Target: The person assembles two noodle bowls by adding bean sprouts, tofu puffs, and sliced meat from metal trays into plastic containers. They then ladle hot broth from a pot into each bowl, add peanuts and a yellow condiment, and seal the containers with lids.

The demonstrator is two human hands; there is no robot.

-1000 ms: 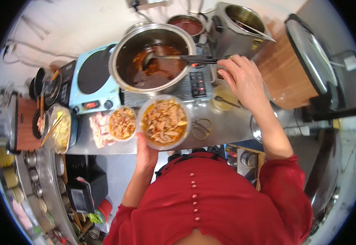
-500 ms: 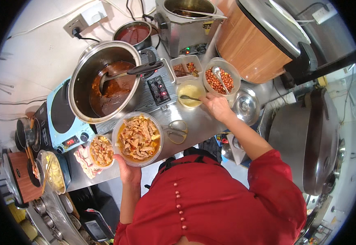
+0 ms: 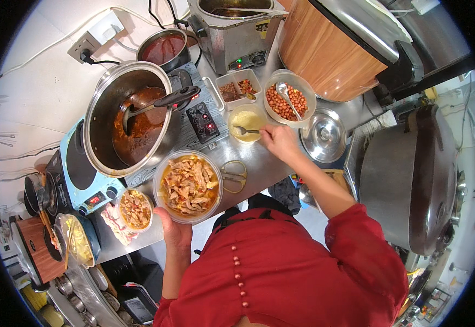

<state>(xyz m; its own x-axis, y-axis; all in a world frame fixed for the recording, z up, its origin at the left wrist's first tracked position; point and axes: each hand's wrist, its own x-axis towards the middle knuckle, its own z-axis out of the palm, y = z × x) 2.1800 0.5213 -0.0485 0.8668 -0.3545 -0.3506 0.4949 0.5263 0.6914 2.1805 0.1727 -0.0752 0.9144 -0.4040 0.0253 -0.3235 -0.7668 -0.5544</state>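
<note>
My right hand (image 3: 279,143) pinches the handle of a small spoon (image 3: 248,131). Its bowl rests in a round tub of pale yellow paste (image 3: 248,118). At the counter's near edge, my left hand (image 3: 177,233) grips a clear plastic bowl (image 3: 214,204) of cooked meat strips in orange broth; its thumb is up along the side and the other fingers are hidden. Left of that thumb sits a smaller tub of similar meat (image 3: 135,210). Scissors (image 3: 234,176) lie right of the large bowl.
A large pot of red-brown broth (image 3: 139,131) with a ladle (image 3: 156,106) stands behind. Peanuts (image 3: 285,103) fill a tub with a spoon, near a divided spice box (image 3: 239,89) and a metal lid (image 3: 324,134). A wood-patterned cooker (image 3: 330,54) and blue induction hob (image 3: 85,174) flank these.
The view has shifted slightly. My right hand and the spoon have moved a little within the yellow tub, and the large meat bowl sits slightly further right with my left hand.
</note>
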